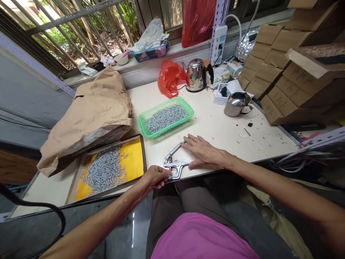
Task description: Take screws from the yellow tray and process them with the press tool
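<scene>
A silver metal hand-lever tool (pixel 176 165) with a coil spring and a red part lies at the table's front edge. Its long lever is raised at an angle. My left hand (pixel 157 177) is closed in a pinch at the tool's lower end, beside the red part; what the fingertips hold is hidden. Over the lever's far end, my right hand (pixel 202 151) is stretched out with fingers apart, its thumb near the tool's lower arm. Left of my left hand, small silver metal pieces (pixel 105 171) are heaped in a yellow-lined tray (pixel 134 158).
Behind the tool stands a green basket (pixel 153 135) of similar metal pieces. A brown paper bag (pixel 94 104) leans over the tray. Farther back are a red plastic bag (pixel 169 77), a kettle (pixel 196 77) and a steel pot (pixel 235 105). Cardboard boxes (pixel 285 82) are stacked at the right.
</scene>
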A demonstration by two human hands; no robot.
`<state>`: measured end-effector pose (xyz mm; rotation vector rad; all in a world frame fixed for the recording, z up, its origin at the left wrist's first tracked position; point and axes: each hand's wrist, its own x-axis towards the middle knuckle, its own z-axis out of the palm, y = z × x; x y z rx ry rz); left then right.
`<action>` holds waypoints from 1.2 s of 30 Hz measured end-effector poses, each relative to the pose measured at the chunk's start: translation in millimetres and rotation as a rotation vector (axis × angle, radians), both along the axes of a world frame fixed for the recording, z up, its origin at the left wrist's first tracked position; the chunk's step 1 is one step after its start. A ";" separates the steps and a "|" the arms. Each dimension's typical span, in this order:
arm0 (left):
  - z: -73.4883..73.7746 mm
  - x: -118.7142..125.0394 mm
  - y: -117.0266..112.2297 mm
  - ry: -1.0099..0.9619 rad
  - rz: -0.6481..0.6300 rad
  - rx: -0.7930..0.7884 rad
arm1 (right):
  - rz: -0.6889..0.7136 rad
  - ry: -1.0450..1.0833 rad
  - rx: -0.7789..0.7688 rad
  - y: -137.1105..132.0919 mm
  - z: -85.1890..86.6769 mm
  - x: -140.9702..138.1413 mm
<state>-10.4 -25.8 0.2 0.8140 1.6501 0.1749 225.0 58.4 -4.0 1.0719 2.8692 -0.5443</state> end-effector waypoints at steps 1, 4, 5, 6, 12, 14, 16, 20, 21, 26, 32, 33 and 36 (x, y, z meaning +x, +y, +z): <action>1.0 0.8 -0.7 -0.001 0.009 -0.003 | 0.019 -0.023 -0.014 5.0 -0.4 -1.7; 3.9 3.1 -2.5 -0.013 0.045 0.003 | 0.058 -0.031 0.001 13.6 -0.8 -5.7; 4.5 3.8 -3.1 -0.017 0.058 0.002 | 0.065 -0.025 0.013 14.4 -0.6 -6.6; 4.9 4.3 -3.5 -0.021 0.069 0.000 | 0.069 -0.017 0.025 14.6 -0.4 -7.3; 4.1 5.5 -5.4 -0.051 0.120 -0.020 | 0.054 -0.017 0.082 10.8 1.2 -8.5; 3.5 5.8 -6.3 -0.062 0.131 -0.010 | 0.055 -0.027 0.090 9.8 1.9 -8.7; 3.0 6.3 -7.4 -0.075 0.140 0.007 | 0.054 -0.031 0.094 9.1 2.4 -9.0; 2.6 8.2 -9.4 -0.058 0.161 0.023 | 0.048 -0.026 0.105 6.1 2.5 -9.2; 2.8 8.9 -9.7 -0.047 0.165 0.024 | 0.046 -0.025 0.108 4.9 2.7 -9.2; 4.7 11.4 -10.6 -0.030 0.175 0.030 | 0.040 -0.039 0.106 -0.9 5.6 -9.0; 7.4 7.1 -22.6 0.164 0.063 0.176 | 0.016 -0.043 0.082 -7.7 12.8 -9.4; 7.8 7.0 -24.4 0.257 -0.007 0.303 | 0.013 -0.043 0.081 -9.2 13.9 -9.4; 8.0 13.2 -21.5 0.495 -0.288 0.778 | 0.008 -0.035 0.084 -13.3 15.8 -9.8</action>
